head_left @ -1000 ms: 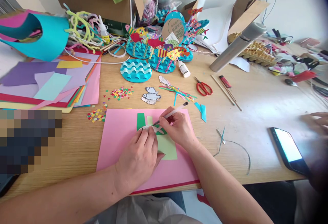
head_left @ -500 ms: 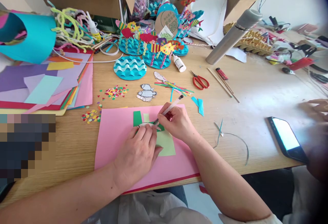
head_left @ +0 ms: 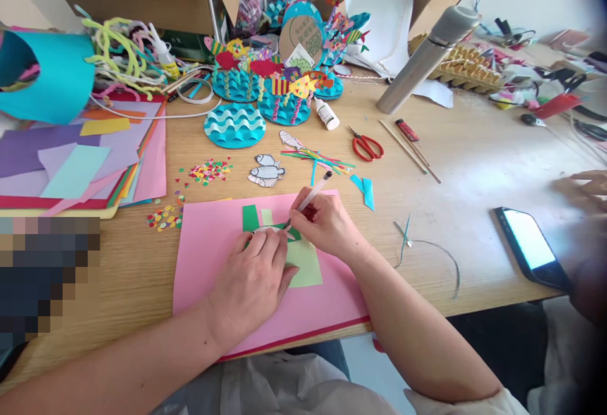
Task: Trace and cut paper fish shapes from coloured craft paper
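Note:
My right hand (head_left: 323, 225) grips a white pen (head_left: 310, 198), its tip down on a small paper fish cut-out (head_left: 267, 229). My left hand (head_left: 250, 285) presses that fish flat with its fingertips. The fish lies on green paper pieces (head_left: 303, 263) that rest on a pink sheet (head_left: 213, 257) near the table's front edge. Most of the fish is hidden under my fingers.
More paper fish (head_left: 265, 171), confetti (head_left: 208, 171), coloured strips (head_left: 322, 161), red scissors (head_left: 366, 145), a glue bottle (head_left: 326, 114) and blue wave discs (head_left: 234, 125) lie beyond. Stacked coloured paper (head_left: 71, 155) is at left. A phone (head_left: 528, 244) and another person's hand (head_left: 585, 190) are at right.
Both hands stay on the fish and pen with only slight pen movement. The view has shifted, so everything sits a little lower-left in the frame.

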`<state>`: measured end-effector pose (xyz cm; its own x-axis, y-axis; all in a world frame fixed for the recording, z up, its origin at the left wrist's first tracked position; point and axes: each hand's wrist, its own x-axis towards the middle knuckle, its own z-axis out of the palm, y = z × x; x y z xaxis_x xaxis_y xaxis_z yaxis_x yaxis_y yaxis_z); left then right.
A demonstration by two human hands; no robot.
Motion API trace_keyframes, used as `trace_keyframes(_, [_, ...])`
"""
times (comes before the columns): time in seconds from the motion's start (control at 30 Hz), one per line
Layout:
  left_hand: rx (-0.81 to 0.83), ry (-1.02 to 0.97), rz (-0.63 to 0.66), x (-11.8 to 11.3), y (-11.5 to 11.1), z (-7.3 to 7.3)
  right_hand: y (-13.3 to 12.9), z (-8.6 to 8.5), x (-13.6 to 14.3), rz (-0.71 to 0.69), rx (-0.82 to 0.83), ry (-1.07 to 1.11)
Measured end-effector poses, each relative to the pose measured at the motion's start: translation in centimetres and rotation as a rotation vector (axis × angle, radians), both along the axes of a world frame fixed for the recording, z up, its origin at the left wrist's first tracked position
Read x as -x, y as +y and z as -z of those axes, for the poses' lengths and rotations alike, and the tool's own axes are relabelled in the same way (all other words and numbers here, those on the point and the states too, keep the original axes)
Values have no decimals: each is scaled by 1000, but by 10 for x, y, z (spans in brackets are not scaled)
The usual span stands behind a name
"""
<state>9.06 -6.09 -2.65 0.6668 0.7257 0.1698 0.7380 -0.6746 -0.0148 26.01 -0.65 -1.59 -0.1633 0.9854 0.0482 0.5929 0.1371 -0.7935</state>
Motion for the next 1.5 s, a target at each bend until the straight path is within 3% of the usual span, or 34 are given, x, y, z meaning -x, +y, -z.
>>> trace_keyframes(0.37, [5, 3, -2, -1, 2, 0, 3, 0, -4, -3, -39, 19])
trace_keyframes(0.83, [74, 37, -1, 4, 4, -11, 3, -13, -7, -41, 94, -32])
trace_keyframes(1.0, [115, 58, 59, 3, 12, -17, -1, -5, -7, -33, 73, -1])
trace_keyframes(1.23, [68, 44, 88, 2, 15, -9, -6, 16, -7, 108, 80, 157])
trace_keyframes(1.5, [77, 13, 93, 4, 17, -9, -6, 22, -7, 168, 51, 170])
